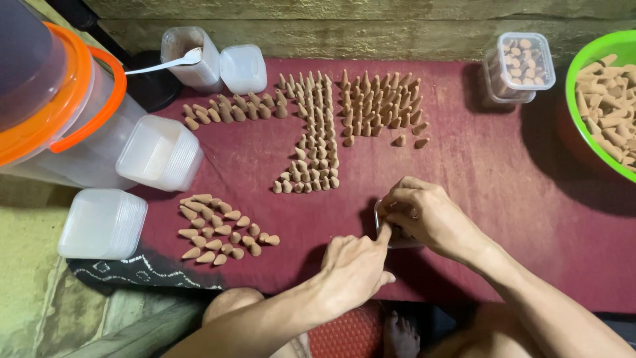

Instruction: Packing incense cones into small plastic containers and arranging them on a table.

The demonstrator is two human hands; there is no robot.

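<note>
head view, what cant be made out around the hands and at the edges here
- Small clear container: head view, mostly covered by the right hand and left hand; contents not visible.
- Fingertips of both hands: curled together over it, grip unclear.
- Green bowl: cut off by the right edge.
- Orange-rimmed bucket: cut off at top left.
- White tubs: stacked, count unreadable.

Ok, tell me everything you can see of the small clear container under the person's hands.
The small clear container is a see-through plastic tub, mostly hidden. It sits on the dark red cloth near the front edge. The right hand covers its top and the left hand reaches to its left side, index finger at the rim. Only part of the left wall and the near edge show. Tan cones seem to lie inside, but the contents are largely hidden.
</note>
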